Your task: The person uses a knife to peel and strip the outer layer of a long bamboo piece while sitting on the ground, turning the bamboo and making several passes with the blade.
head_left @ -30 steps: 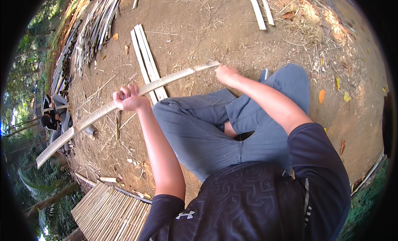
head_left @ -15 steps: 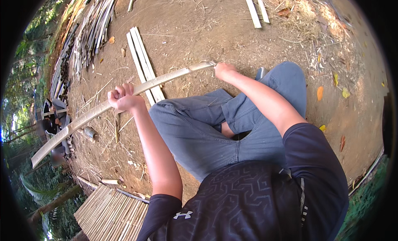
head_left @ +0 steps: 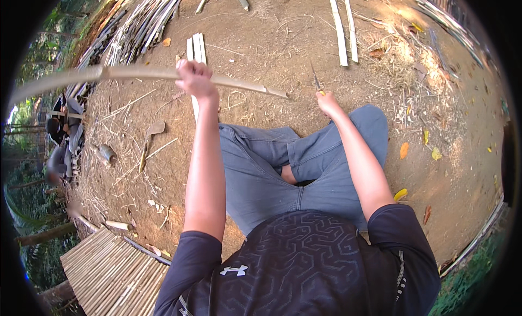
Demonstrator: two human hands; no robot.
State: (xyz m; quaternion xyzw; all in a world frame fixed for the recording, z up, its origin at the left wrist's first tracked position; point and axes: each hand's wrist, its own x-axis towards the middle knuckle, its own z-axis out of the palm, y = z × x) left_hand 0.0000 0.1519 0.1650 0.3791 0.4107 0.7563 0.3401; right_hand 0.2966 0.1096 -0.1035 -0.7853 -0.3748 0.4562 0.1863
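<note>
My left hand (head_left: 197,81) is closed around a long, split bamboo strip (head_left: 141,72), raised in front of my left knee. The strip's far left part is blurred by motion, and its right end hangs free over the dirt. In my right hand (head_left: 329,104), near my right knee, is a knife (head_left: 315,76) with a thin blade pointing away from me and a bit of yellow at the handle. Blade and bamboo are apart. Pale split bamboo strips (head_left: 196,49) lie on the ground behind my left hand.
A broad-bladed tool (head_left: 156,129) and a greenish cylinder (head_left: 107,153) lie on the dirt at left. Bamboo poles (head_left: 144,28) are piled at far left, near a seated person (head_left: 68,125). A bamboo slat platform (head_left: 114,267) is at near left. Two strips (head_left: 338,30) lie far right.
My left hand has lifted the bamboo strip away from me and to the right. My right hand has come off its end, moved right, and the knife now shows plainly.
</note>
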